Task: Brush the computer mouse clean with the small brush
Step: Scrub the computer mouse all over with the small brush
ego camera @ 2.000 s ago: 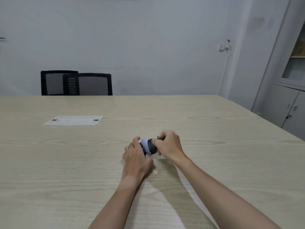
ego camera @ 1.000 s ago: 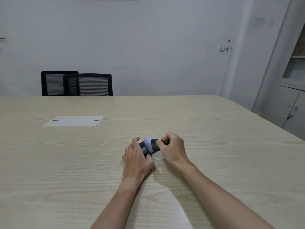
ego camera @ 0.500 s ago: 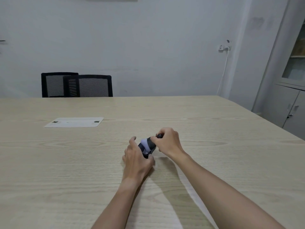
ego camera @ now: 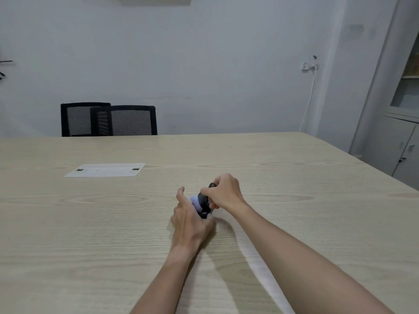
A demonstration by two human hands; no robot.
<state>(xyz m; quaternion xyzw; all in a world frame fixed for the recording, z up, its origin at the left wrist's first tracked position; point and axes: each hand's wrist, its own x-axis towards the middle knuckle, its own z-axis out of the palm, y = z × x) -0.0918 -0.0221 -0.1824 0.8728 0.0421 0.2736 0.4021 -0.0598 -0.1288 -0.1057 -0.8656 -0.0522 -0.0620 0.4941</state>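
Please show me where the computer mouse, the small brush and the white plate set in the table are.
computer mouse (ego camera: 196,205): head view, on its pale upper shell.
small brush (ego camera: 212,185): head view, on the dark handle end above the right hand's fingers.
white plate (ego camera: 106,170): head view, on its flat middle.

arms: both showing bare from forearm to wrist, no sleeves appearing | left hand (ego camera: 190,220): wearing no glove, ring or watch | right hand (ego camera: 224,193): likewise wearing nothing | wrists: carrying no bands
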